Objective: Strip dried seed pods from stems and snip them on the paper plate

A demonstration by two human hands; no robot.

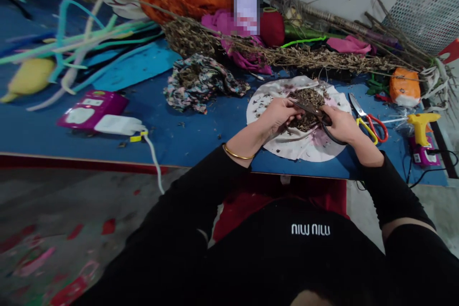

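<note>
My right hand (342, 124) is closed round the black handles of a pair of dark scissors (306, 106), whose blades point left. Close to the blade tips, my left hand (281, 114) has its fingers pinched together; whatever they hold is hidden. Both hands are over a heap of dried, crumbled plant bits (310, 97). The heap lies on a round white cloth (260, 107), which is wrinkled and strewn with loose crumbs.
To the right are red-and-yellow-handled scissors (371, 124) and a yellow glue gun (423, 126). Dried stalks (322, 60) line the back. Left of the cloth lie a flowered fabric (186, 88) and a purple power strip (93, 110), its cord hanging over the edge of the blue table (179, 148).
</note>
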